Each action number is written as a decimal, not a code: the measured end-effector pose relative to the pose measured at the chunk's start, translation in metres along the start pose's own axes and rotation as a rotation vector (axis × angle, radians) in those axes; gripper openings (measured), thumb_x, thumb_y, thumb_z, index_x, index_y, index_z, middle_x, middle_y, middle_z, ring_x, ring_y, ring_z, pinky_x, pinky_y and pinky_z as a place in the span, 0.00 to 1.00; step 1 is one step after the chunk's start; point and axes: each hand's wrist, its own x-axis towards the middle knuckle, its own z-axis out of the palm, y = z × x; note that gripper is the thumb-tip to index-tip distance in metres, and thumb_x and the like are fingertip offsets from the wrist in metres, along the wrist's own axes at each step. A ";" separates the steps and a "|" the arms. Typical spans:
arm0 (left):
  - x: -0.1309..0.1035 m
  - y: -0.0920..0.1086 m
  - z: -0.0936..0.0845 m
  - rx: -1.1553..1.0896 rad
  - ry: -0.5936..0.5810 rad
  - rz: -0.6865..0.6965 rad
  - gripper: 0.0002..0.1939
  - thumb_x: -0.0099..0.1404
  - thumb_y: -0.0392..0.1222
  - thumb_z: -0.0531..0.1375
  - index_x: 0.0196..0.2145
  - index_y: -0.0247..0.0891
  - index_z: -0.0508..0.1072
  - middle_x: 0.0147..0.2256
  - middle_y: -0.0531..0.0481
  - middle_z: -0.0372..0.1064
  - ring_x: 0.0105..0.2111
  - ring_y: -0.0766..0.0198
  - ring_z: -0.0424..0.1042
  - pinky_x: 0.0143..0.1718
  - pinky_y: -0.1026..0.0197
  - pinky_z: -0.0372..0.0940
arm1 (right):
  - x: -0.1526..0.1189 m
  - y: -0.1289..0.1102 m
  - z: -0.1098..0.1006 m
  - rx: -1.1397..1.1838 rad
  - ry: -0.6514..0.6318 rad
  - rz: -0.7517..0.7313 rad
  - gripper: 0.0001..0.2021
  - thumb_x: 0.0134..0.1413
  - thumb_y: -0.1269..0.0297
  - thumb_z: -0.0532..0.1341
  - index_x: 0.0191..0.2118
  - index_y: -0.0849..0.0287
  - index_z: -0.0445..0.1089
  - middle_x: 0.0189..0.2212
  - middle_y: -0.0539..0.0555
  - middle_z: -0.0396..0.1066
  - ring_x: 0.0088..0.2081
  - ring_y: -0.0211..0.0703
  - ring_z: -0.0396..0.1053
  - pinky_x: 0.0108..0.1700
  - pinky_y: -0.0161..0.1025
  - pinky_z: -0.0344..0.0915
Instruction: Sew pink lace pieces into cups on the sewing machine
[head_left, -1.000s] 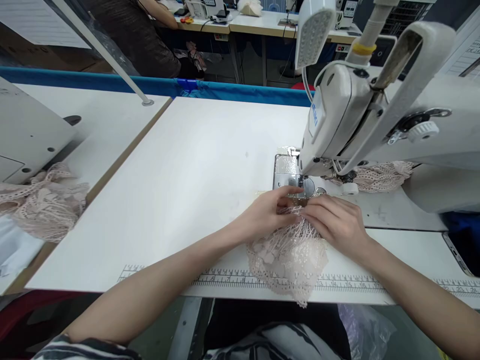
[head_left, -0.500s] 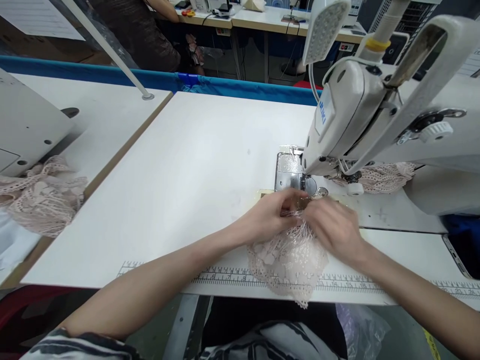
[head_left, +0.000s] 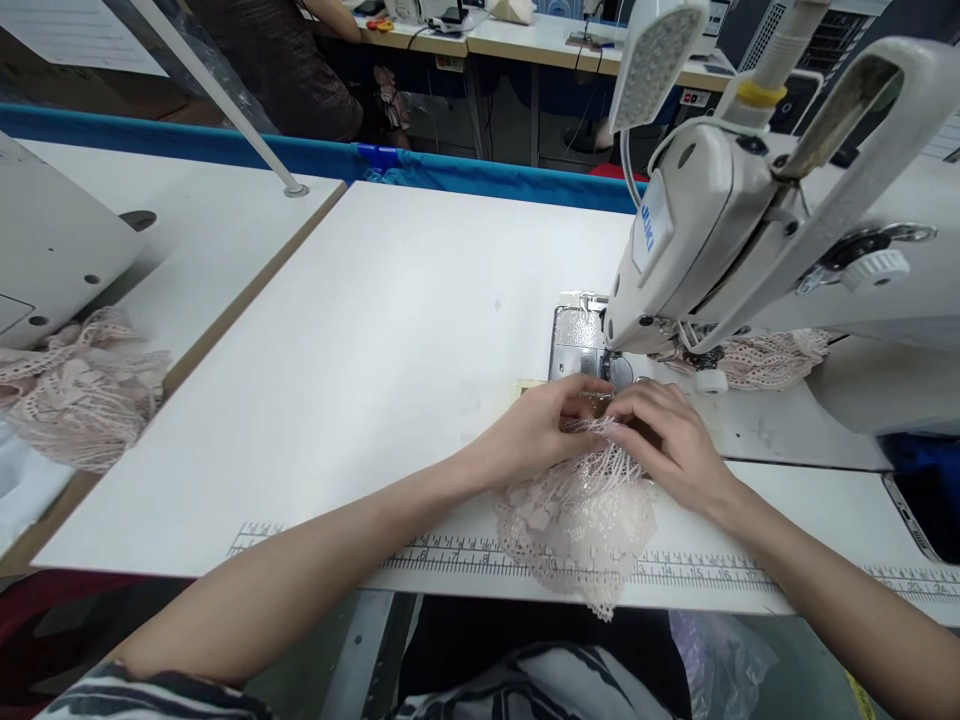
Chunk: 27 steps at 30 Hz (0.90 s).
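Note:
A pale pink piece of lace (head_left: 581, 530) hangs over the table's front edge, its upper edge bunched into gathers. My left hand (head_left: 544, 425) pinches the gathered edge from the left. From the right, my right hand (head_left: 667, 435) has thumb and fingers closed on the same edge, close to the left fingertips. Both hands are just in front of the needle area of a white sewing machine (head_left: 675, 230), beside its metal plate (head_left: 576, 340). Fingers partly hide the edge and the presser foot.
More pink lace lies behind the machine head (head_left: 776, 358) and in a heap (head_left: 97, 395) on the left table. A printed ruler (head_left: 465, 555) runs along the front edge. A phone (head_left: 919, 515) lies far right. Another person (head_left: 277, 70) sits beyond the blue cloth trough (head_left: 480, 178).
My right hand, blurred before, is now steadier, with its fingers raised slightly and its thumb showing against the lace edge. My left hand and the lace have hardly moved.

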 end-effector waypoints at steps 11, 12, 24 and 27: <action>0.000 0.003 0.000 -0.015 0.045 0.039 0.23 0.62 0.42 0.62 0.54 0.38 0.65 0.37 0.48 0.71 0.36 0.61 0.71 0.38 0.55 0.67 | 0.002 -0.005 0.000 0.202 -0.027 0.110 0.10 0.66 0.63 0.52 0.33 0.55 0.64 0.29 0.48 0.66 0.33 0.39 0.65 0.38 0.40 0.60; 0.000 0.003 -0.001 -0.008 0.041 0.043 0.23 0.62 0.41 0.62 0.54 0.38 0.65 0.34 0.50 0.70 0.34 0.62 0.71 0.36 0.56 0.66 | 0.001 -0.005 0.000 0.182 -0.022 0.107 0.10 0.66 0.63 0.52 0.33 0.55 0.64 0.29 0.48 0.67 0.34 0.39 0.65 0.39 0.40 0.60; -0.003 0.007 -0.006 0.115 0.081 0.101 0.22 0.61 0.39 0.62 0.53 0.38 0.66 0.40 0.48 0.72 0.38 0.62 0.71 0.40 0.58 0.66 | 0.001 -0.001 -0.008 0.171 -0.113 0.120 0.07 0.61 0.58 0.57 0.37 0.54 0.68 0.32 0.49 0.71 0.35 0.41 0.69 0.38 0.41 0.64; -0.004 0.012 -0.025 0.219 -0.035 -0.009 0.21 0.59 0.41 0.64 0.50 0.39 0.70 0.45 0.47 0.71 0.41 0.60 0.71 0.40 0.58 0.66 | 0.000 0.005 -0.013 0.263 -0.056 0.178 0.05 0.60 0.62 0.57 0.38 0.55 0.69 0.26 0.48 0.68 0.25 0.37 0.66 0.24 0.35 0.60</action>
